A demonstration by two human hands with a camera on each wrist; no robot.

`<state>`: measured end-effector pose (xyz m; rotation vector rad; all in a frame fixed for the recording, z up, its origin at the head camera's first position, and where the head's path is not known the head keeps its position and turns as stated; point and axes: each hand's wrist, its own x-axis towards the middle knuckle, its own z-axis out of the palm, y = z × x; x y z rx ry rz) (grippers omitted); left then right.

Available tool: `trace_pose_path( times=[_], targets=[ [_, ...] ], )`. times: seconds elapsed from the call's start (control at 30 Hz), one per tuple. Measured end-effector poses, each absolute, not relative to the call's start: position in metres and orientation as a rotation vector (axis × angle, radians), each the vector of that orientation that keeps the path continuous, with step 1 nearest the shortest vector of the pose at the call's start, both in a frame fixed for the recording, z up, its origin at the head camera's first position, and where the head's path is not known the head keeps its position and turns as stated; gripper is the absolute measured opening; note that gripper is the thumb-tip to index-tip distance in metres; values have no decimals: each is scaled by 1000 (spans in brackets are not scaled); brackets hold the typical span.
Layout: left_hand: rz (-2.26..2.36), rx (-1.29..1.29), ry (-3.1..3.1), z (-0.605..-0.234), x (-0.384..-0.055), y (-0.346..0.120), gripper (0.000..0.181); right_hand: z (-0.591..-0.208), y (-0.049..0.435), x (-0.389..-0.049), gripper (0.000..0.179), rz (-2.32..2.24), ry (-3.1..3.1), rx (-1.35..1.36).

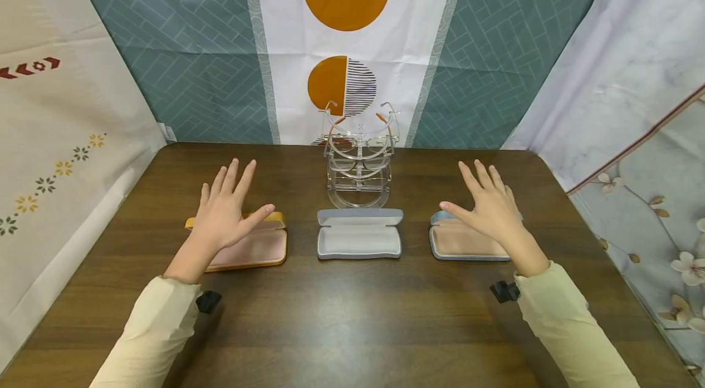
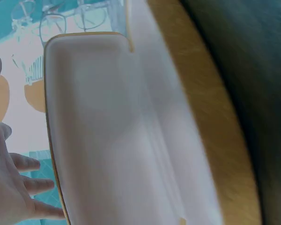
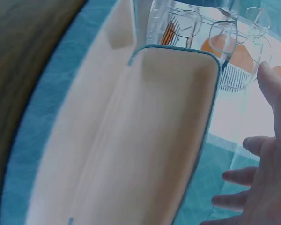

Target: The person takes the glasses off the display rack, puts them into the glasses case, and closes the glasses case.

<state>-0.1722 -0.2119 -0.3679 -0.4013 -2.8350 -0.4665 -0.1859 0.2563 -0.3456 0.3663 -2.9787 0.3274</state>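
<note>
over the brown wooden surface (image 1: 352, 314), i see two grips spread wide, holding nothing.
from my end, the left grip (image 1: 223, 210) covers part of an open yellow eyeglass case (image 1: 257, 248) with a pink lining, and the right grip (image 1: 487, 204) covers part of an open blue eyeglass case (image 1: 461, 238) lined in peach; an open grey eyeglass case (image 1: 360, 242) lies between them, just in front of a clear tiered display stand (image 1: 360, 163) carrying wire-rimmed glasses (image 1: 379, 143). i can't tell how high either one hovers.
</note>
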Motion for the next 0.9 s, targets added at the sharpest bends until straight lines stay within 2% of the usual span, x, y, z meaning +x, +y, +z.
trace_pose_path(
  times=[0.5, 0.9],
  targets=[
    [-723, -423, -2751, -348, -192, -195, 81, -321, 239, -201, 92, 467, -2950, 435],
    [-925, -467, -2724, -335, -208, -179, 82, -309, 222, -213, 77, 672, -2798, 455]
  ],
)
